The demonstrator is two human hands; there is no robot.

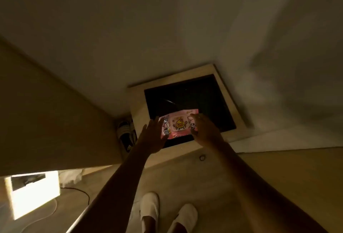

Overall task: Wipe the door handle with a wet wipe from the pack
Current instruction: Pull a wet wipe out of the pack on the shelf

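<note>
Pink wet-wipe pack, printed with a yellow duck, lies on the dark top of a small table with a pale wooden rim, close to the table's front edge. Your left hand is at the pack's left end, fingers straight and spread. Your right hand spans its right end, fingers at the far corner, thumb at the near one; the blur hides whether it grips. Dark sandals sit beside the table's left edge.
</note>
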